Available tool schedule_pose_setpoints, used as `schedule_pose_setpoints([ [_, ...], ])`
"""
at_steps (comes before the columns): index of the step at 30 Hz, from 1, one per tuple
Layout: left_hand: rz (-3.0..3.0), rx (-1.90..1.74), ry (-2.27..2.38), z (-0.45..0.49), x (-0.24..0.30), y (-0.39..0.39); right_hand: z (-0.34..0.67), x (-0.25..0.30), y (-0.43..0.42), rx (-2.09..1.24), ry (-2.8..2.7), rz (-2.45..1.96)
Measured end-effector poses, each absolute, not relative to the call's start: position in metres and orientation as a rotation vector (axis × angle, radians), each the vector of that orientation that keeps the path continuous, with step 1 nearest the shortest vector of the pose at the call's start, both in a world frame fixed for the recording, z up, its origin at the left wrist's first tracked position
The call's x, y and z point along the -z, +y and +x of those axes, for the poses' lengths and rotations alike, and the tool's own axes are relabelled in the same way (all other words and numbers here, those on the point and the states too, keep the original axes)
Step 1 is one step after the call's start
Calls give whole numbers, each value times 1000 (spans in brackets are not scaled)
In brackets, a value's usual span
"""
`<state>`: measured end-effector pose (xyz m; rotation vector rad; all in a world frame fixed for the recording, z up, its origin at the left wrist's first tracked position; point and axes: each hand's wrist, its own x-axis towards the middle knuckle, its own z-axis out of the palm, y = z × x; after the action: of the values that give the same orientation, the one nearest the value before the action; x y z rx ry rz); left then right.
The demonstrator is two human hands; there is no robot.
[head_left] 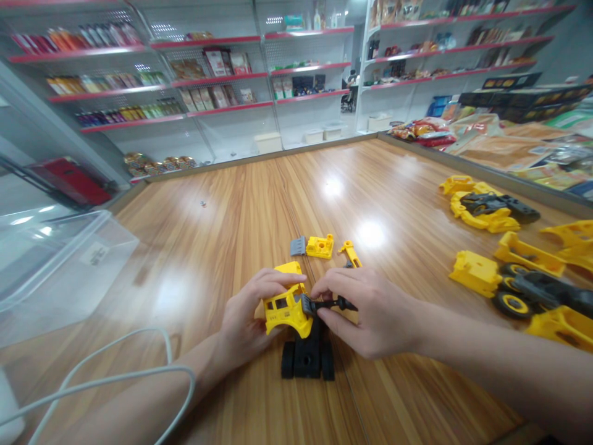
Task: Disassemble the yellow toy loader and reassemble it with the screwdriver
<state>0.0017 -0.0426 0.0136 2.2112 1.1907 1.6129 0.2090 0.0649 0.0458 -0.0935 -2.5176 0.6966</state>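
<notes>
My left hand (248,306) is closed round a yellow toy truck cab (285,312), holding it tilted over a black wheeled chassis (307,358). In the fingers of my right hand (359,306) is a small black screwdriver (331,303), lying level with its tip end at the cab's dark front piece (306,304). The exact contact at the tip is too small to make out. Just beyond my hands lie a grey bucket piece (298,246), a yellow base part (320,246) and a yellow arm piece (351,253), partly hidden by my right hand.
More yellow and black truck parts (484,207) lie at the right, with a wheeled chassis (528,290) nearer. A clear plastic bin (60,266) stands at the left, a white cable (139,371) before it. Small metal bits (202,203) lie far left. Stocked shelves (208,80) stand behind.
</notes>
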Motion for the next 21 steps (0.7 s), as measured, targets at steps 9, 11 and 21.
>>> schedule_pose_setpoints([
  [9,2224,-1591,1195,0,-13,-44,208,-41,67,-690,-2497,13],
  [11,2202,-1582,1199,-2,-8,-44,209,-41,67,-688,-2497,24],
  [21,2240,-1588,1233,5,-19,-49,209,-45,67,-678,-2536,65],
])
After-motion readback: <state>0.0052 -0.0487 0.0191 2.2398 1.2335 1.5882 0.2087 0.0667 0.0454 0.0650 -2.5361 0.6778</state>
